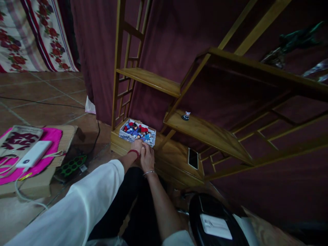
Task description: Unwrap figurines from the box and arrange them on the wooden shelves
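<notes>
My left hand (136, 146), with a red bead bracelet at its wrist, is at the near edge of a shallow open box (123, 136). Against it lies my right hand (148, 158), which wears a thin bangle. The fingers of both hands are curled in and close together, and what they hold, if anything, is hidden. Inside the box is a jumble of small red, blue and black figurines (138, 130). A lone small figurine (186, 116) stands on the middle shelf (205, 131) to the right.
The box rests on the low wooden base (169, 150) of a shelf unit, where a dark-screened tablet or phone (193, 158) also lies. A low table (69, 131) at left bears a white power bank (34, 155) with cables. A black stool-like object (205, 201) is near my right arm.
</notes>
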A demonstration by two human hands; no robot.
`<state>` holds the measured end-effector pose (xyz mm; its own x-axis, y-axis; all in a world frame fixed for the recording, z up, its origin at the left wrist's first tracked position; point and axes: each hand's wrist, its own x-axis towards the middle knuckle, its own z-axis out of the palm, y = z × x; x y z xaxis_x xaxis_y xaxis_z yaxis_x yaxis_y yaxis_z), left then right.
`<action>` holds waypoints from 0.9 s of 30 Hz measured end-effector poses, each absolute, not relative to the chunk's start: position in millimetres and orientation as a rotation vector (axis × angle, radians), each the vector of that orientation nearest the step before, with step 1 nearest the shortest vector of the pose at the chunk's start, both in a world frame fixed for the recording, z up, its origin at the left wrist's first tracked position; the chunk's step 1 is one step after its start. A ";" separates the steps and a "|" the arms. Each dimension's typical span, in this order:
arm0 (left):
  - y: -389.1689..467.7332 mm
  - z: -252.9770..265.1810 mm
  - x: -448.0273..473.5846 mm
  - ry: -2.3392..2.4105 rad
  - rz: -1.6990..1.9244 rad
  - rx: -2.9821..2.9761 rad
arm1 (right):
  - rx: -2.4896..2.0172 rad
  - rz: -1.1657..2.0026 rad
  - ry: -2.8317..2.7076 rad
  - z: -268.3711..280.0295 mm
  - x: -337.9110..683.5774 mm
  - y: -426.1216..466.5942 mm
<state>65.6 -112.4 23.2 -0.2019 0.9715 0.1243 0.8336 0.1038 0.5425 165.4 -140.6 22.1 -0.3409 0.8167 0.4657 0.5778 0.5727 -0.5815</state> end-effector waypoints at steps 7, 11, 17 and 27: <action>-86.1 4.3 42.5 2.305 0.447 2.033 | -1.272 0.343 -2.002 -16.9 166.0 -106.2; -83.9 -9.2 32.8 2.222 0.280 2.201 | -1.320 0.330 -1.952 -34.6 160.8 -101.1; -87.4 -21.4 31.6 2.198 0.354 2.301 | -1.296 0.216 -1.878 -29.2 144.8 -87.6; -60.0 -9.4 21.7 2.086 0.164 2.240 | -1.346 0.290 -1.939 -26.2 142.1 -54.2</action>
